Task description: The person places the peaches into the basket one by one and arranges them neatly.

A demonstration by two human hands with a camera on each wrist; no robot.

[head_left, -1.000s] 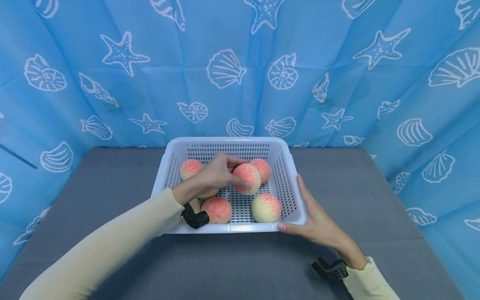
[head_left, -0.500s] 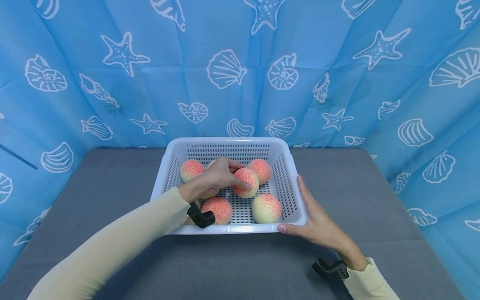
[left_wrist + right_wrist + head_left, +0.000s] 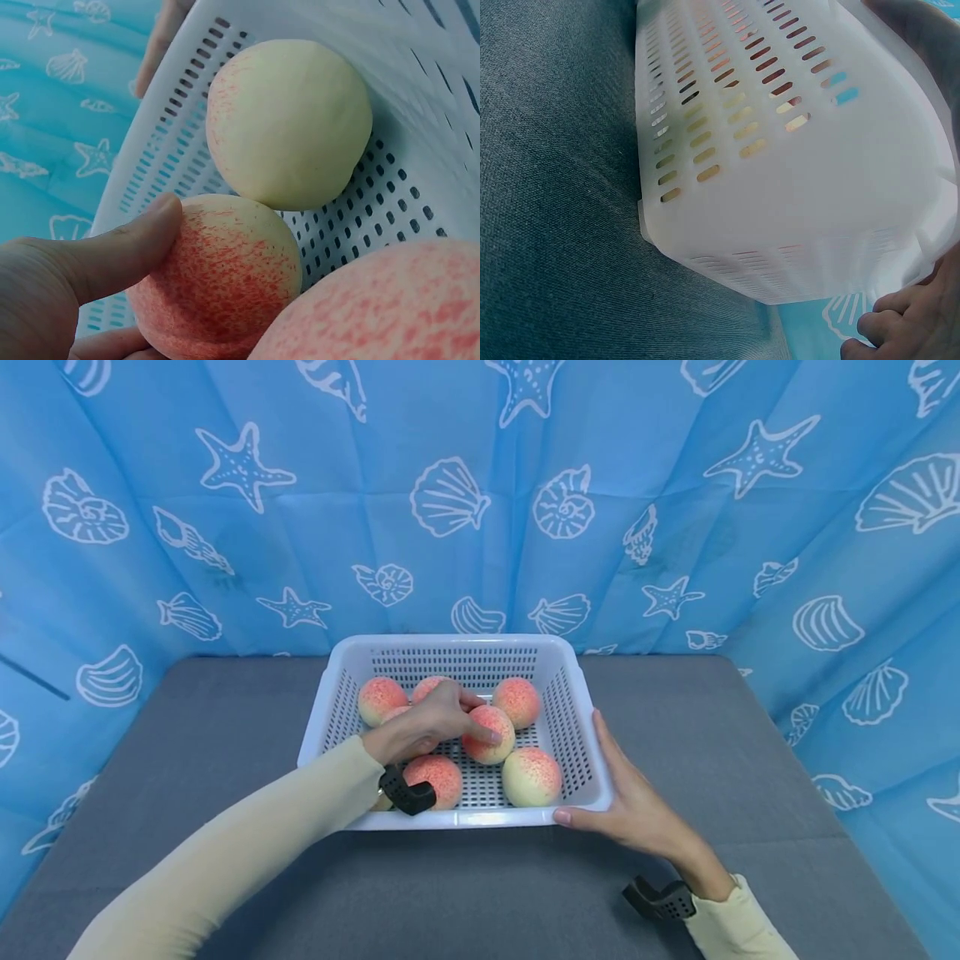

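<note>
The person's left hand (image 3: 423,722) is reaching into the white perforated plastic basket (image 3: 581,727) that is standing on the grey fabric-covered bench (image 3: 225,718). Its fingers (image 3: 480,731) are curling over the round pink-and-cream peach in the middle (image 3: 491,737), and in the left wrist view the thumb (image 3: 112,251) is pressing against the red side of this peach (image 3: 217,281). So the left hand is gripping it, while the peach is sitting low in the basket, close to the floor of it and touching the pale cream peach beside it (image 3: 289,124).

The right hand (image 3: 637,806) is lying flat along the right outer wall of the basket, the fingers straight and pressed together, the thumb at the front corner of the rim. In the right wrist view only a few fingertips (image 3: 881,330) are showing under the basket wall (image 3: 780,150).

Five other peaches are lying around the gripped one, some of them touching it. To handle this step well, I am thinking the grip should be gentle and even, because the fruit is looking soft, and the right hand should be holding the light basket steady so that it is not sliding on the bench
</note>
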